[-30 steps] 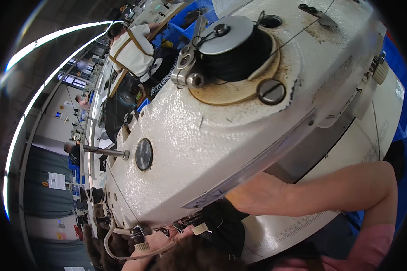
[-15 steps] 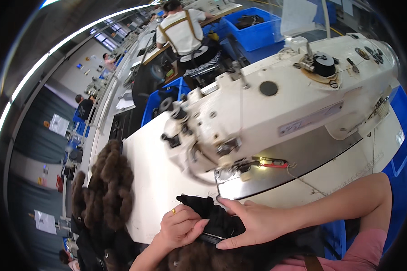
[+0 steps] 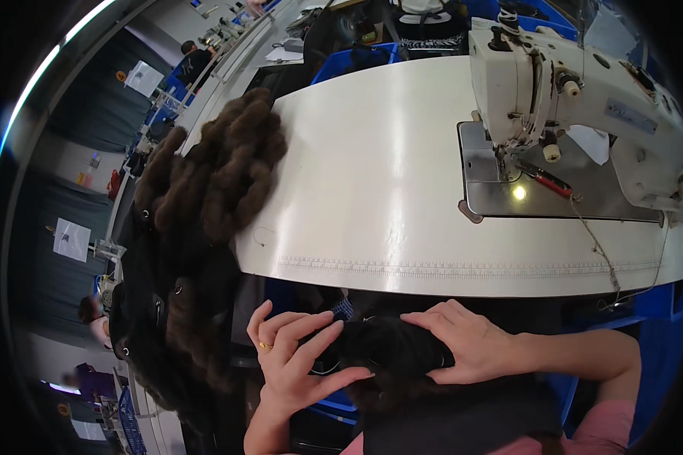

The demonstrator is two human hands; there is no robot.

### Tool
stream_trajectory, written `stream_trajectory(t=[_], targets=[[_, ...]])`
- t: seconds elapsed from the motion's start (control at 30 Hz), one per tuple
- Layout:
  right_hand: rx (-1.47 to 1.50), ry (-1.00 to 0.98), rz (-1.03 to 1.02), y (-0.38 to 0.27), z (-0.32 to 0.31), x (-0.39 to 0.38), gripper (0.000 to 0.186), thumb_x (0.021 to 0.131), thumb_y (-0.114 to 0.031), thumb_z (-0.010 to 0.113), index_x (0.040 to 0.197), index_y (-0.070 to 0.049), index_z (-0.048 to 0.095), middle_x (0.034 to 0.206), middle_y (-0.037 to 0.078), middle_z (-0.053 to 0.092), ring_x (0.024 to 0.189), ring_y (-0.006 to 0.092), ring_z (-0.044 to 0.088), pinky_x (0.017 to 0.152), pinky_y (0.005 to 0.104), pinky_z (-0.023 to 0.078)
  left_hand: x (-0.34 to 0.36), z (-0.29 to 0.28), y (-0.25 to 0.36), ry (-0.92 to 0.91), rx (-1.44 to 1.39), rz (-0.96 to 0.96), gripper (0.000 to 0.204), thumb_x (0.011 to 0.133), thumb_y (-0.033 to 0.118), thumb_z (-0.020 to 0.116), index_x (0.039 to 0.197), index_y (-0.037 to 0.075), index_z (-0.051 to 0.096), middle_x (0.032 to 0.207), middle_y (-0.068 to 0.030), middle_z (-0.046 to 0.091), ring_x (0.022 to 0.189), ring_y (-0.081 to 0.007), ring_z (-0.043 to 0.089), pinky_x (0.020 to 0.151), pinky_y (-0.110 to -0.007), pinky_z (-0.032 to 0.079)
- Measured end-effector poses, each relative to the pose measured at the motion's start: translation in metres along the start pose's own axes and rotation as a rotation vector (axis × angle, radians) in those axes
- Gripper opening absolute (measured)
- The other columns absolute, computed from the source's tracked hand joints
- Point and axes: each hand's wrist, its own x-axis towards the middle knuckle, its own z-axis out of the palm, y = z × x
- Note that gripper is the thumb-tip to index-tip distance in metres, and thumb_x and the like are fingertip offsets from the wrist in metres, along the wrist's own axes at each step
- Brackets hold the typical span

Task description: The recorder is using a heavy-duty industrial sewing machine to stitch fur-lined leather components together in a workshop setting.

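Below the front edge of the sewing table, a bunched piece of black cloth garment point(image 3: 391, 345) lies over my lap. My right hand point(image 3: 470, 345) grips its right side, thumb beneath and fingers on top. At its left edge is my left hand point(image 3: 292, 356), wearing a ring, its fingers spread and the fingertips and thumb close to the cloth; whether they touch it is hard to tell. Dark brown fur shows under the cloth. The zipper is not clearly visible now.
A white sewing machine point(image 3: 561, 98) stands on the white table point(image 3: 357, 189), red-handled thread snips point(image 3: 546, 180) beside its needle. Black garments with brown fur trim point(image 3: 220, 167) hang over the table's left end. A blue bin point(image 3: 357, 61) is behind; co-workers sit farther off.
My view has swung left and down, so the machine appears farther right. Both hands moved off the table edge with the black cloth. The left hand's fingers went from pinching to spread.
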Motion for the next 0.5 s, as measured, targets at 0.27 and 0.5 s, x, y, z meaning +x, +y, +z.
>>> stream_trajectory(t=[0.27,0.5], targets=[[-0.035,-0.022,-0.063,-0.002,0.018,0.010,0.081,0.073,-0.032,0.077,0.139,-0.005,0.039,0.116,0.017,0.050,0.105,0.0342,0.050,0.094,0.0419,0.043,-0.033,0.037,-0.008,-0.062,-0.035,0.060,0.029,0.065,0.021,0.083,0.092,0.017,0.073,0.084,0.0043,0.061,0.080,-0.0154,0.054,0.110,-0.053,0.025],[-0.252,0.362,-0.020,-0.004,0.040,0.025,0.048,0.079,-0.044,0.073,0.097,-0.001,0.062,0.091,0.012,0.060,0.083,0.0302,0.057,0.079,0.0381,0.046,-0.055,0.059,-0.017,0.030,-0.052,0.117,0.026,0.068,0.009,0.073,0.094,0.015,0.072,0.086,0.0052,0.062,0.079,-0.0123,0.056,0.108,-0.051,0.032]])
